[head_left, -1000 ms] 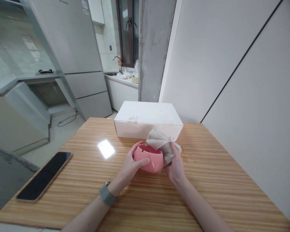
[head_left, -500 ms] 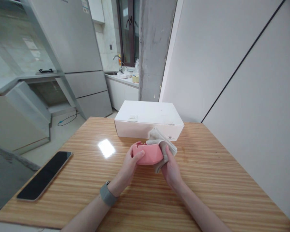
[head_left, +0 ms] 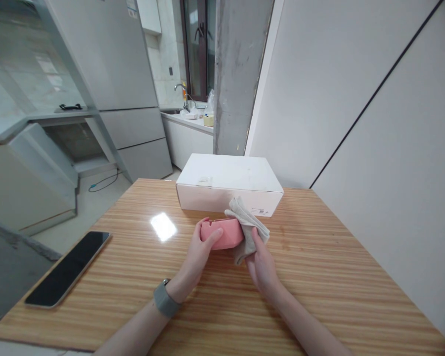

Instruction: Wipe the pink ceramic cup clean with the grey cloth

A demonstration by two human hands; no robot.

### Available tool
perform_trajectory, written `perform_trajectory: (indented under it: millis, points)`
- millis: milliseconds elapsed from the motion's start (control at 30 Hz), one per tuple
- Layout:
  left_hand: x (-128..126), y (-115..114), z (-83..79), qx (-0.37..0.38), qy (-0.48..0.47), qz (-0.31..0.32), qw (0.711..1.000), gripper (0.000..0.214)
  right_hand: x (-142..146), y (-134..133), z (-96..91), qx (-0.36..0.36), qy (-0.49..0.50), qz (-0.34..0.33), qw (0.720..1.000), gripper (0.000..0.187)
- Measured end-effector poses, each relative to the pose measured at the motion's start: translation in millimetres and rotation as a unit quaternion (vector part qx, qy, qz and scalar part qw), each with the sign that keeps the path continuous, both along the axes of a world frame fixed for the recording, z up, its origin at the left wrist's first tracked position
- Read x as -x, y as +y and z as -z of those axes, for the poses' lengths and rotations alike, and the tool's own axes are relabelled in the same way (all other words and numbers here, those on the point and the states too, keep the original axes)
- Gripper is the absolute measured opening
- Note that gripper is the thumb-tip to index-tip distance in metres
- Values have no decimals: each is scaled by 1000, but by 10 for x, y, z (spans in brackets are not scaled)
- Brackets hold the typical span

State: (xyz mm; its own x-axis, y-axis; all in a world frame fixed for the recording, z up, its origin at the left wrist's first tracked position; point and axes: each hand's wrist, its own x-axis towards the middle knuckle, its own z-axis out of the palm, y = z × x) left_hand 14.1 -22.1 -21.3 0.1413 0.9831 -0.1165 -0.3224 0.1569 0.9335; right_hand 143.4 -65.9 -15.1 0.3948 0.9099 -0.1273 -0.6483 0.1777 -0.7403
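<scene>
My left hand is closed around the left side of a pink ashtray, a faceted dish with notches in its rim, thumb pressed on the near wall. The ashtray is held above the table, and its inside is mostly hidden from me. In my right hand is a folded grey cloth, gripped between thumb and fingers. The cloth lies against the ashtray's right end, and part of it hangs below. Some fingers of both hands are out of sight behind what they hold.
Just beyond my hands a white cardboard box stands on the wooden table. A dark-screened phone lies near the table's left edge. A white panelled wall runs along the right, and a fridge stands behind at left.
The ashtray has shifted slightly left and tilted in my left hand. The cloth now shows more in front of its right end. Both hands keep their hold.
</scene>
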Motion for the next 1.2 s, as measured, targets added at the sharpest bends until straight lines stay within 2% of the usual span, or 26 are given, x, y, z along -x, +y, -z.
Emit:
perform_trajectory:
  millis: [100, 167, 300, 433, 633, 800, 967, 1067, 1200]
  points:
    - [-11, -17, -50, 45, -100, 62, 992, 61, -74, 15, -62, 8, 12, 12, 1000, 37]
    - [-15, -38, -81, 71, -133, 97, 984, 62, -138, 36, -108, 4, 17, 16, 1000, 37]
    - [-9, -76, -107, 23, -89, 131, 987, 66, -228, 72, -183, 7, 34, 42, 999, 35]
    - [9, -69, -88, -32, -52, 125, 990, 74, -202, 49, -236, 13, 48, 14, 999, 38]
    - [14, -88, -125, -20, -129, 155, 979, 68, -117, -14, -255, -20, 51, -20, 998, 40]
    - [15, -137, -170, -30, -125, 135, 982, 67, -136, -21, -250, -25, 18, -32, 999, 43]
    - [27, -115, -159, -38, -91, 112, 989, 66, -122, 2, -213, -42, -6, -10, 999, 40]
    - [24, -96, -148, -34, -61, 77, 995, 68, -96, 9, -136, -42, -27, 6, 999, 39]
    - [11, -76, -142, -37, -7, 19, 999, 75, -65, 0, -2, -9, -58, 22, 998, 45]
